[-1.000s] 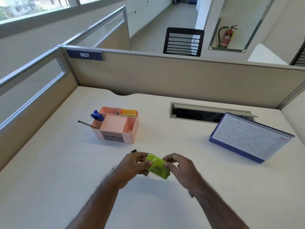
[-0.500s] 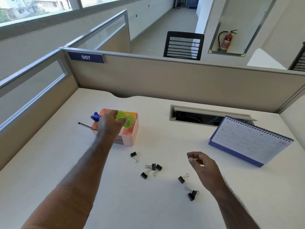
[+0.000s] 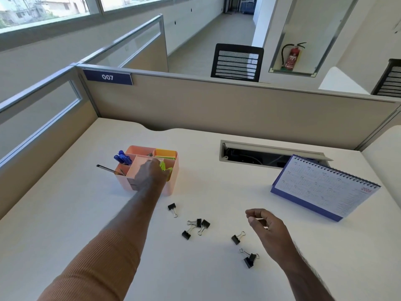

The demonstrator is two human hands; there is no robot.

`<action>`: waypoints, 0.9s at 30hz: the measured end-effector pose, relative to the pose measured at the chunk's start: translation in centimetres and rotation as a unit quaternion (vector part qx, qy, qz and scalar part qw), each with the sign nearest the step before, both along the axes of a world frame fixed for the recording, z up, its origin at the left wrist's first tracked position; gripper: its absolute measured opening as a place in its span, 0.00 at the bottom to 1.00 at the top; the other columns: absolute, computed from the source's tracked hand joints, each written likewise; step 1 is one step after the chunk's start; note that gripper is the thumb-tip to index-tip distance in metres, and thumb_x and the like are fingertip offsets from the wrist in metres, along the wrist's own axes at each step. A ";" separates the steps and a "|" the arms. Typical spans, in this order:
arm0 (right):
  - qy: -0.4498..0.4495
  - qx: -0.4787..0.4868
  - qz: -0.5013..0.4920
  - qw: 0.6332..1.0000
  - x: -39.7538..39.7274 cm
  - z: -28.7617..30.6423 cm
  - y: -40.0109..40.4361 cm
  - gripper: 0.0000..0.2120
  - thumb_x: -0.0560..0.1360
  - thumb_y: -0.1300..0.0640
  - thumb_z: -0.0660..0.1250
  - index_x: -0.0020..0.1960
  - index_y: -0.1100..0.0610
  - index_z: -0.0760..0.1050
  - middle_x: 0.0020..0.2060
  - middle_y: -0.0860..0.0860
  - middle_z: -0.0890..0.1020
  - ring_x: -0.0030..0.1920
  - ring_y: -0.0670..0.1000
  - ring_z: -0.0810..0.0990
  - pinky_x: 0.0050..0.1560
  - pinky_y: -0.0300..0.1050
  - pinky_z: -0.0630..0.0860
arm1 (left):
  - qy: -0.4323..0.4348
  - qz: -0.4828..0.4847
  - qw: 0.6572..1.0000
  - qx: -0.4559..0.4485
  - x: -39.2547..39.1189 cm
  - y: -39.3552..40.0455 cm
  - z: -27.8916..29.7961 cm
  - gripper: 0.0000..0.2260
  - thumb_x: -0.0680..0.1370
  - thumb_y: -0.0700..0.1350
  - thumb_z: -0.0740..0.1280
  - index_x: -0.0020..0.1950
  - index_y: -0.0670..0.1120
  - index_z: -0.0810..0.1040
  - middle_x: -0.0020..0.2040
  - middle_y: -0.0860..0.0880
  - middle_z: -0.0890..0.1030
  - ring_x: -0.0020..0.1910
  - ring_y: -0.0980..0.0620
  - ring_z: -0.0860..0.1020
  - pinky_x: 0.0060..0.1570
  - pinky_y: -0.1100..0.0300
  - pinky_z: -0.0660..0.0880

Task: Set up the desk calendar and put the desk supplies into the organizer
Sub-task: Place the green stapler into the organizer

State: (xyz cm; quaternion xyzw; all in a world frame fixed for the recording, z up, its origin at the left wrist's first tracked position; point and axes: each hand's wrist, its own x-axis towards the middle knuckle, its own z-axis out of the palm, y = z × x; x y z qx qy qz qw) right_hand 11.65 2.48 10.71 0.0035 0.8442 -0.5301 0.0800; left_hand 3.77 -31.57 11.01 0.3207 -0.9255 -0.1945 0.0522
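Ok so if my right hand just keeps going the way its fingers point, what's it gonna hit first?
The right hand hovers over the desk with its loosely curled fingers pointing left. Going straight on, it would likely meet the cluster of binder clips first, if it stays low; depth is hard to judge, so it might pass above them.

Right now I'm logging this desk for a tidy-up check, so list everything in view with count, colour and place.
organizer: one, pink, left-centre of desk
stapler: one, lime green, going into organizer's right compartment
pens: several, blue, organizer's left compartment
sticky notes: one stack, orange and green, organizer's back right compartment
binder clips: seven, black, loose on desk in front
desk calendar: one, blue and white, standing at right
desk: one, white
left hand: grips the stapler over the organizer
right hand: loosely curled above desk, holding nothing visible
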 end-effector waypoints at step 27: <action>0.138 0.103 0.143 0.975 -4.7 2.4 -11.4 0.10 0.75 0.54 0.66 0.53 0.41 0.77 0.55 0.39 0.77 0.57 0.41 0.75 0.55 0.41 0.71 | 0.204 0.062 0.964 0.161 4.4 -1.6 -2.5 0.11 0.80 0.46 0.63 0.59 0.46 0.81 0.61 0.45 0.81 0.50 0.47 0.80 0.37 0.55 0.82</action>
